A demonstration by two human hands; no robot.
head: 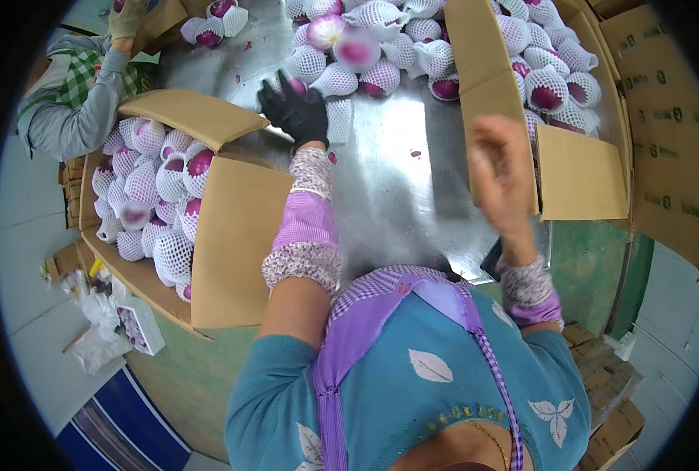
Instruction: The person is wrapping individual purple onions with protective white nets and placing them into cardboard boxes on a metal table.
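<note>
My left hand (297,112), in a black glove, reaches forward over the steel table (379,194). Its spread fingers lie over a netted red onion (297,88); whether they grip it is hidden. Beside this hand lies a flat white foam net sleeve (339,120). Bare and blurred, my right hand (499,171) hovers by the flap of the right carton (493,76), thumb apart from the fingers and nothing visible in it. Beyond my left hand is a pile of red onions in white foam nets (379,53), one of them with its pale end showing (326,30).
An open carton (237,241) full of netted onions stands at left, flaps raised. Several netted onions (543,97) fill the right carton. A co-worker's gloved hand (127,17) is at upper left. A dark flat object (490,259) lies at the table's near edge.
</note>
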